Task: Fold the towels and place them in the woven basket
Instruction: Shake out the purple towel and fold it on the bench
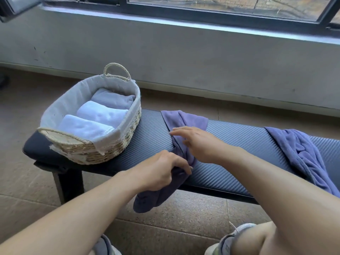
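At frame centre, the purple towel point(181, 126) runs lengthwise across the bench point(239, 137); the left hand point(163, 168) pinches its near end, the right hand point(198, 142) hovers open mid-length, the woven basket point(128, 133) lies left.

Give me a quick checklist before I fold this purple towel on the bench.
1. Left hand grips the purple towel: ok.
2. Right hand open, fingers straight over the towel: ok.
3. Towel spread flat: not ok, it is bunched and hangs over the bench edge.
4. Room in the woven basket: cannot tell, three folded towels already lie inside.
5. Second purple towel waiting on the bench: ok.
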Demonstrator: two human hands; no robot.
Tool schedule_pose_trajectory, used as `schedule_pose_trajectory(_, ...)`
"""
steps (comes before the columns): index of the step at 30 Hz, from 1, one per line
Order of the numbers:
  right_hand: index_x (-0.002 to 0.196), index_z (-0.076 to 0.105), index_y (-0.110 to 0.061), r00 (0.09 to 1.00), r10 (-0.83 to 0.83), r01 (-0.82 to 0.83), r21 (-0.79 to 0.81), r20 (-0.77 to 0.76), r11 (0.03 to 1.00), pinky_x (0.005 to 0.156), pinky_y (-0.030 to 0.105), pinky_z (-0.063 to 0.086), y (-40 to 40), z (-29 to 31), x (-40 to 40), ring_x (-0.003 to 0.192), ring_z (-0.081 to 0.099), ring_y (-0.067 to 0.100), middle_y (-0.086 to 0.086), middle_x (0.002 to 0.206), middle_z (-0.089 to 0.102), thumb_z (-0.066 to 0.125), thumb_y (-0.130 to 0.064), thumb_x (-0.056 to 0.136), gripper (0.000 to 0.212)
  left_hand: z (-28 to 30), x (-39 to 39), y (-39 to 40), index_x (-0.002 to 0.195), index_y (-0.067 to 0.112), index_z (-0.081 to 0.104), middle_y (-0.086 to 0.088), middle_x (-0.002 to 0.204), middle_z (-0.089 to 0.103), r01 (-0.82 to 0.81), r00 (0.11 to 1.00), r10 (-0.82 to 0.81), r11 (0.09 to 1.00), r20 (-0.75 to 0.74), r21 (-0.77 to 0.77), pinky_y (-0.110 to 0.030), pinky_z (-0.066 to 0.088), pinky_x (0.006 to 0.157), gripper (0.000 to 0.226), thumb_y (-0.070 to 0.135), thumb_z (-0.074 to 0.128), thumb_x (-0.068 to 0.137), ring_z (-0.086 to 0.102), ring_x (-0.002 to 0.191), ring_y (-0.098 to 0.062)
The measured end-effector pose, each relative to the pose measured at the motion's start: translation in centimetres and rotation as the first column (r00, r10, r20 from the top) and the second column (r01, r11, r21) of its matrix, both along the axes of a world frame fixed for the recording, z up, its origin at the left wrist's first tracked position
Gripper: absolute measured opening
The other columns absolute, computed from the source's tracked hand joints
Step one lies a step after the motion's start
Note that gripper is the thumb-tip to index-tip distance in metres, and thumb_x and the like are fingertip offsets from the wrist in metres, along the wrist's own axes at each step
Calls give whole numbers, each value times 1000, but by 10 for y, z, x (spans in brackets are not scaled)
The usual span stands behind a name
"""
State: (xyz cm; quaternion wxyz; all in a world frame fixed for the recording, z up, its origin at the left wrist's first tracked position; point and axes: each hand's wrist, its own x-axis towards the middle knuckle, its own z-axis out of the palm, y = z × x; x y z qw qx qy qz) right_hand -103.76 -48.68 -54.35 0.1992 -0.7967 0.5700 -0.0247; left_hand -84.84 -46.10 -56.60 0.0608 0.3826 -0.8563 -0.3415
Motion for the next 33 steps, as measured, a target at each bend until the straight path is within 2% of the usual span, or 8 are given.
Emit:
schedule_pose_trajectory(6, 130, 60, -31, 976, 34, -26, 39, -216, 999, 90, 46, 50, -11, 0, -5, 116, 53, 25, -2, 127, 56, 55, -16, 94, 39, 1, 14, -13, 102, 22, 77, 4, 106, 75, -184, 973, 158, 971, -169, -151, -36, 53, 93, 63, -3, 37, 61, 68, 103, -14)
schedule_pose_trajectory(10, 130, 58, -28, 963, -99, 117, 58, -251, 991, 84, 38, 48, -8, 8, -14, 102, 53, 20, -3, 121, 52, 59, -25, 95, 36, 2, 23, -21, 106, 29, 73, 10, 107, 65, -225, 973, 230, 941, -12, -253, -40, 48, 96, 58, -12, 50, 71, 58, 107, -14)
schedule_pose_trajectory(16, 109, 69, -24, 904, -226, 279, 100, -363, 955, 78, 38, 59, -1, 14, -24, 79, 63, 21, -1, 86, 68, 64, -20, 82, 28, 7, 22, -22, 116, 34, 64, 14, 104, 61, -278, 930, 352, 862, 105, -424, -34, 45, 89, 34, 16, 60, 88, 56, 110, -15)
schedule_pose_trajectory(20, 104, 71, -14, 924, -211, 280, 190, -318, 941, 74, 36, 62, 5, 16, -23, 55, 65, 19, 8, 71, 74, 66, -23, 86, 20, 3, 20, -23, 105, 30, 66, 9, 98, 59, -347, 896, 436, 799, 77, -490, -37, 48, 81, 17, 20, 63, 91, 59, 105, -20)
schedule_pose_trajectory(23, 96, 67, -16, 959, -224, 257, 199, -173, 946, 56, 28, 55, 9, 15, -23, 40, 58, 11, 4, 62, 71, 74, -31, 84, 21, 3, 14, -21, 96, 27, 61, 8, 90, 59, -310, 926, 376, 796, 23, -520, -34, 44, 70, 10, 21, 65, 89, 61, 94, -21)
schedule_pose_trajectory(28, 70, 53, -28, 966, -238, 232, -64, -100, 971, 55, 30, 38, 7, 16, -26, 75, 54, 13, -7, 74, 60, 75, -43, 82, 29, 2, 7, -11, 102, 31, 60, 13, 103, 65, -296, 931, 351, 888, 103, -351, -37, 50, 87, 23, 52, 60, 91, 61, 102, -16)
schedule_pose_trajectory(31, 64, 53, -25, 992, -124, 128, -176, 36, 976, 69, 38, 45, 7, 20, -28, 87, 54, 17, -7, 83, 58, 74, -32, 80, 27, 2, 11, -15, 97, 27, 57, 8, 102, 60, -280, 912, 365, 888, 190, -364, -36, 46, 86, 11, 33, 59, 89, 58, 106, -21)
schedule_pose_trajectory(33, 63, 54, -23, 994, 27, -16, -98, 109, 995, 78, 33, 43, 9, 24, -30, 89, 55, 17, -4, 87, 62, 78, -28, 79, 30, 4, 13, -18, 98, 23, 60, 1, 104, 63, -294, 892, 393, 880, 223, -372, -36, 44, 85, 13, 21, 55, 87, 58, 107, -27)
